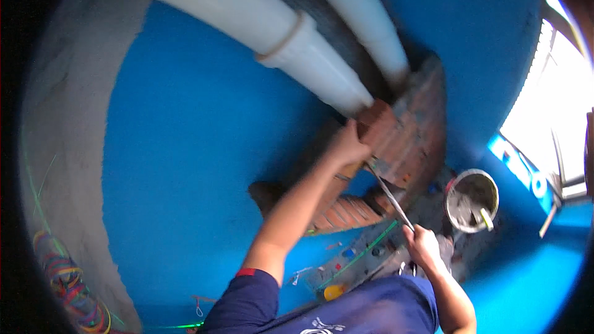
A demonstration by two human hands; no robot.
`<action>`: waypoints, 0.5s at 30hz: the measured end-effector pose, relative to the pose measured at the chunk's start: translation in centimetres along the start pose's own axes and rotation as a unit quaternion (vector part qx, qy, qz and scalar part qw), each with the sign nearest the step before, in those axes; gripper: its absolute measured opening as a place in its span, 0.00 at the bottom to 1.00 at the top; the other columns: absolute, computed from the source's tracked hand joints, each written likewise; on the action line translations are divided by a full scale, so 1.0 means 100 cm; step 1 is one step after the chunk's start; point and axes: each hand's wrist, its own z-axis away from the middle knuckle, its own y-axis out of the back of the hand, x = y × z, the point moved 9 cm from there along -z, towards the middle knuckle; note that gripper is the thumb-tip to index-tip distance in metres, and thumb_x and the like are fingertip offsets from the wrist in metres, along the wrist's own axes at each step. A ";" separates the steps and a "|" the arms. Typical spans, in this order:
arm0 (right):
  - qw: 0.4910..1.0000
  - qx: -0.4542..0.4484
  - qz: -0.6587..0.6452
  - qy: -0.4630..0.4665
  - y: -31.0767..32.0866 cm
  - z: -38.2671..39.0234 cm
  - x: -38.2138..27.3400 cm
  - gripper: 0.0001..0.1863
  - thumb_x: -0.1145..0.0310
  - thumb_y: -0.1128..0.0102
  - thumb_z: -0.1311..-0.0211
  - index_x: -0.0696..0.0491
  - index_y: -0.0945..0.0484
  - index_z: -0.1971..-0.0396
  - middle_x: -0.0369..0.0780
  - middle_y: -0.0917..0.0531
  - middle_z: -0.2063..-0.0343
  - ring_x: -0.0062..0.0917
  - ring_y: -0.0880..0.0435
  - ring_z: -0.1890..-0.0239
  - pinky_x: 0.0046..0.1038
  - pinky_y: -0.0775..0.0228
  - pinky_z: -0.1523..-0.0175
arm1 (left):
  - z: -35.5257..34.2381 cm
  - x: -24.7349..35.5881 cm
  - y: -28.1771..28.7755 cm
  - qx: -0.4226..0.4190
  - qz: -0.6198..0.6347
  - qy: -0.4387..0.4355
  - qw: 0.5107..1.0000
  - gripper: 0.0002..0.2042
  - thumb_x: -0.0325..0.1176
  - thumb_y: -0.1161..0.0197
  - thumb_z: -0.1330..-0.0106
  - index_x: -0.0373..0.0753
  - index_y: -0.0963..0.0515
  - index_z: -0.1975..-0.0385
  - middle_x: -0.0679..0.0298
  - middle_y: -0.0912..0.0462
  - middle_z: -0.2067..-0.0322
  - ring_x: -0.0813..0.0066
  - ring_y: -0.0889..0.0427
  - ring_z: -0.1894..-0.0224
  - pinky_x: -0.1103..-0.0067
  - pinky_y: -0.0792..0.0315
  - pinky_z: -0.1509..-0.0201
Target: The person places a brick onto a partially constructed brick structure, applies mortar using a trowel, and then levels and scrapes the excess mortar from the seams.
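Observation:
My left hand (350, 146) is closed on the near side of a reddish-brown brick (375, 119). The brick sits on the brickwork (413, 133), close against the foot of a white pipe (309, 62). Lower and to the right, my right hand (424, 248) grips a long, thin, greyish tool (392, 198). Its far end reaches to the brickwork just below my left hand; blur hides what kind of tool it is.
A second white pipe (365, 15) runs behind the first. At right stands a bucket (456, 215) of grey mortar with a pale green handle (487, 219) sticking out. Blue walls (198, 117) surround the brickwork. Debris and a yellow object (333, 292) lie on the floor.

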 end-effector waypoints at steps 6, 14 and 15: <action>0.997 0.027 0.075 0.025 0.003 -0.005 0.002 0.25 0.51 0.48 0.35 0.61 0.25 0.78 0.55 0.23 0.81 0.50 0.21 0.75 0.44 0.32 0.69 | 0.008 -0.023 -0.017 0.026 0.026 0.010 0.999 0.25 0.34 0.38 0.51 0.31 0.33 0.53 0.39 0.22 0.60 0.42 0.22 0.54 0.60 0.28 0.50; 0.992 0.028 0.121 0.015 0.016 -0.004 -0.002 0.23 0.52 0.47 0.36 0.59 0.24 0.77 0.54 0.22 0.81 0.51 0.21 0.73 0.44 0.31 0.67 | 0.010 -0.012 -0.011 0.006 0.061 0.023 0.998 0.25 0.34 0.36 0.51 0.31 0.33 0.53 0.39 0.22 0.60 0.45 0.21 0.55 0.62 0.26 0.53; 0.992 0.025 0.124 0.017 0.015 -0.005 -0.003 0.23 0.52 0.47 0.36 0.59 0.24 0.77 0.54 0.22 0.81 0.51 0.21 0.73 0.44 0.31 0.67 | 0.010 -0.014 -0.010 0.002 0.055 0.024 0.998 0.25 0.34 0.36 0.51 0.31 0.33 0.54 0.39 0.21 0.60 0.45 0.21 0.55 0.62 0.26 0.54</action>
